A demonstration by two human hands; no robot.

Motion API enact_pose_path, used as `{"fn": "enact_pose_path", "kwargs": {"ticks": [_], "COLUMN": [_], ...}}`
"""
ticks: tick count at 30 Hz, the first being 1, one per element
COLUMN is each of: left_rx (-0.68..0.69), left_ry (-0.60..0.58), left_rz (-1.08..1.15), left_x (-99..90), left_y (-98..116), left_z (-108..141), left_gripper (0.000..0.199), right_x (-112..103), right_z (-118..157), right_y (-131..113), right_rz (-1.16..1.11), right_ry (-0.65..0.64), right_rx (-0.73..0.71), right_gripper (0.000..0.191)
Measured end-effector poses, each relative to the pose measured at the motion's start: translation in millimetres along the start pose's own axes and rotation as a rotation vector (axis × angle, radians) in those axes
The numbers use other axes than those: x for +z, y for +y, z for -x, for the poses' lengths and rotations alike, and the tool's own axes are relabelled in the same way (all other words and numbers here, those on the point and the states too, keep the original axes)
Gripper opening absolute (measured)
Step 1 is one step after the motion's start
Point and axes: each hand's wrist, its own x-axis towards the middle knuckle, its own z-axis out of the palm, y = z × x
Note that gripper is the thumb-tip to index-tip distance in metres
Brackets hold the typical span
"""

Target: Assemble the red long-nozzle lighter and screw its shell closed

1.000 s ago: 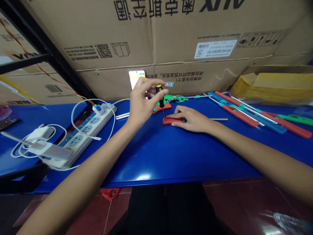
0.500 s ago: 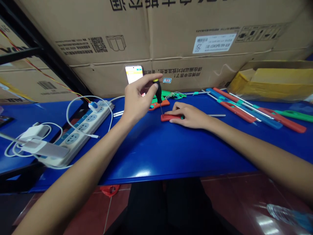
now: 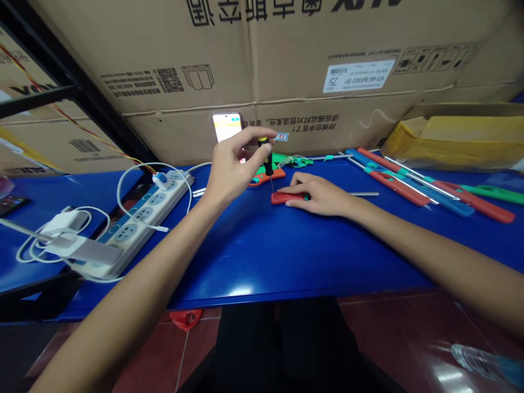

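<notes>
A small black-and-yellow screwdriver [image 3: 268, 158] stands nearly upright, pinched near its top by the fingers of my left hand [image 3: 233, 166]. Its thin shaft points down to the left end of a red handle with a thin metal rod [image 3: 280, 198], which looks like a long-necked lighter. My right hand [image 3: 317, 194] presses this handle against the blue table, fingers on top and thumb along the near side. The rod sticks out to the right behind the hand. Just behind lie an orange-red handle [image 3: 278, 173] and green pieces [image 3: 301, 162], partly hidden by my left hand.
Several red, blue and green long-necked lighters [image 3: 426, 188] lie at the right on the blue table [image 3: 262, 256]. A lit phone [image 3: 226, 124] leans on the big cardboard box [image 3: 286, 49]. A power strip [image 3: 139, 218] with white cables is at the left; a yellow-taped box [image 3: 458, 136] stands back right.
The camera view has shifted slightly. The screwdriver remains on the red handle's left end, with small changes in the left fingers around its grip. My right hand keeps its hold.
</notes>
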Motion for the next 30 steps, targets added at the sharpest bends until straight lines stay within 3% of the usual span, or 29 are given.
{"fn": "enact_pose_path", "kwargs": {"ticks": [3,8,13,18,23,30], "left_rx": [-0.012,-0.001,0.013,0.019,0.021,0.034], "left_ry": [0.055,-0.018,0.063,-0.031,0.008,-0.066], "left_rz": [-0.035,0.014,-0.115,-0.004,-0.062,-0.01], "left_x": [-0.1,-4.1,-4.3,-2.2,0.3,-2.0], "left_y": [-1.7,-8.5,-13.8,-11.1,-8.1,-8.1], "left_z": [-0.2,-0.6,-1.2,-0.2,-0.4,-1.7], "left_gripper": [0.026,0.033,0.036,0.037,0.033,0.034], "right_x": [0.0,-0.1,-0.2,-1.5,-1.1,-2.1], "right_z": [0.0,-0.6,-0.5,-0.3,-0.8,-1.3], "right_y": [0.4,-2.9,-4.8,-4.9,-4.1,-6.2], "right_rz": [0.004,0.017,0.037,0.022,0.031,0.031], "right_ry": [0.005,-0.019,-0.017,-0.022,-0.01,-0.018], "right_rx": [-0.008,0.034,0.04,0.033,0.001,0.011], "right_gripper": [0.043,0.044,0.045,0.044,0.043,0.044]}}
